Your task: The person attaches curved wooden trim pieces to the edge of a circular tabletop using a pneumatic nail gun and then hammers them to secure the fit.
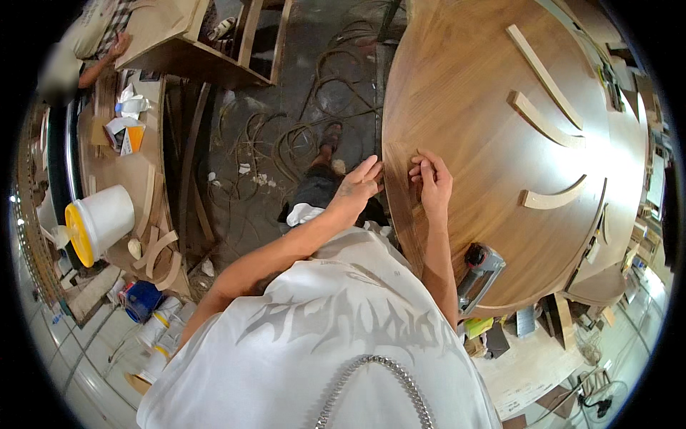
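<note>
A large wood-grain panel (486,164) with a curved outline lies on my right. At its near left edge is my left hand (357,189), fingers stretched out, the tips close to the rim; I see nothing in it. Over the panel, just inside that edge, my right hand (433,184) has its fingers curled in with the thumb against them. Whatever they may hold is too small or hidden to make out. A nail gun (480,277) rests on the panel beside my right forearm. Farther right lie a straight wooden strip (544,75) and curved wooden pieces (556,195).
To my left, a bench carries a white bucket (107,220) with a yellow lid and curved wood offcuts (158,250). Hoses (268,136) coil over the floor ahead. A wooden cabinet frame (207,50) stands far left, near another person's arm (103,63).
</note>
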The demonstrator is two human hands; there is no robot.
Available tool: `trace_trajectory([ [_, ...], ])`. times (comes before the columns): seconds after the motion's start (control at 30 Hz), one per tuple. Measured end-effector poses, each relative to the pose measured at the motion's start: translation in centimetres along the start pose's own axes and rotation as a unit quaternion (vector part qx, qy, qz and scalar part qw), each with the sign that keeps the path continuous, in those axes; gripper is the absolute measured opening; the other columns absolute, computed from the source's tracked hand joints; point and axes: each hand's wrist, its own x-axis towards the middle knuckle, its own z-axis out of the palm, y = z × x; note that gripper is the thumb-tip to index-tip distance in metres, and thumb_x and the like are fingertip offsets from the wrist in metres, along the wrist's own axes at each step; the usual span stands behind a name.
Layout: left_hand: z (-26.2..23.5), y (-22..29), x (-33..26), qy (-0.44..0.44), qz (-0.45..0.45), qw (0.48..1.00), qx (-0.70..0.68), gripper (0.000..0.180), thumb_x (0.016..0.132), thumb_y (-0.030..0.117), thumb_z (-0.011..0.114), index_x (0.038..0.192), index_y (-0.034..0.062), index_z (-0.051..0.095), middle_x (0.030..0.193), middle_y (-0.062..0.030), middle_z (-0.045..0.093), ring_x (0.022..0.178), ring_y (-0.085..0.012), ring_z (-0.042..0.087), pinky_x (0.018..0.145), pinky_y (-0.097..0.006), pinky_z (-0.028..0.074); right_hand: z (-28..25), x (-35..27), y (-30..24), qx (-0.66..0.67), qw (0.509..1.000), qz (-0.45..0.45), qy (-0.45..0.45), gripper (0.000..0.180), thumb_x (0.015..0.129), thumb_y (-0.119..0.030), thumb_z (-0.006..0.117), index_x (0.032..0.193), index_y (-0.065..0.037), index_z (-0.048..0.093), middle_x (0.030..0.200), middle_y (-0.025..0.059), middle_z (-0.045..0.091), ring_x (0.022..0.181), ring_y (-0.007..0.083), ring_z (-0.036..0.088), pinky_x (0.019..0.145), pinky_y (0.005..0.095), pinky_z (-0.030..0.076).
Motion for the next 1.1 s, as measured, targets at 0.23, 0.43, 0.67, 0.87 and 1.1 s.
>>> trace_trajectory([
  [0.23,1.1,0.4,-0.2,0.013,-0.036,0.999,0.011,0.074,0.095,0.000,0.045,0.160,0.0010,0.009,0.167,-0.0191,0.011,0.154,-0.0309,0.013,0.123,-0.044,0.023,-2.1,1.4,0.7,0.320,0.947,0.029,0.000,0.039,0.104,-0.008,0.046,0.142,0.002,0.044,0.110,0.0158,0.065,0.089,0.0227,0.066,0.077,0.0378,0.056],
  [0.43,2.2,1.4,-0.8,0.005,-0.050,0.998,0.043,0.077,0.094,-0.001,0.045,0.158,-0.0031,0.004,0.166,-0.0221,0.008,0.155,-0.0313,0.011,0.124,-0.044,0.022,-4.6,2.3,3.6,0.547,0.831,0.021,-0.099,0.044,0.105,-0.013,0.045,0.147,-0.002,0.041,0.120,0.0169,0.064,0.103,0.0265,0.065,0.094,0.0445,0.053],
  [0.67,1.9,0.1,-0.7,-0.015,-0.029,0.991,0.129,0.080,0.095,-0.001,0.048,0.159,-0.0011,0.002,0.168,-0.0182,0.004,0.155,-0.0282,0.007,0.124,-0.041,0.019,-5.1,3.0,3.9,0.578,0.794,0.009,-0.187,0.047,0.107,-0.022,0.043,0.150,-0.004,0.039,0.133,0.0161,0.060,0.116,0.0259,0.061,0.103,0.0447,0.049],
  [0.87,1.9,-0.5,-0.8,-0.015,-0.016,0.992,0.124,0.082,0.095,0.003,0.051,0.159,0.0001,-0.001,0.168,-0.0160,0.001,0.156,-0.0263,0.004,0.125,-0.041,0.015,-5.0,3.0,4.1,0.580,0.794,0.014,-0.182,0.045,0.106,-0.023,0.046,0.147,-0.007,0.043,0.132,0.0157,0.061,0.117,0.0262,0.060,0.101,0.0461,0.049],
  [1.1,2.1,-0.2,-1.0,-0.023,-0.020,0.994,0.106,0.085,0.094,0.004,0.051,0.159,0.0012,-0.004,0.169,-0.0149,-0.002,0.156,-0.0248,0.001,0.125,-0.039,0.013,-4.8,2.6,4.1,0.571,0.803,0.012,-0.168,0.044,0.106,-0.024,0.047,0.146,-0.007,0.045,0.131,0.0145,0.061,0.114,0.0243,0.061,0.101,0.0445,0.048],
])
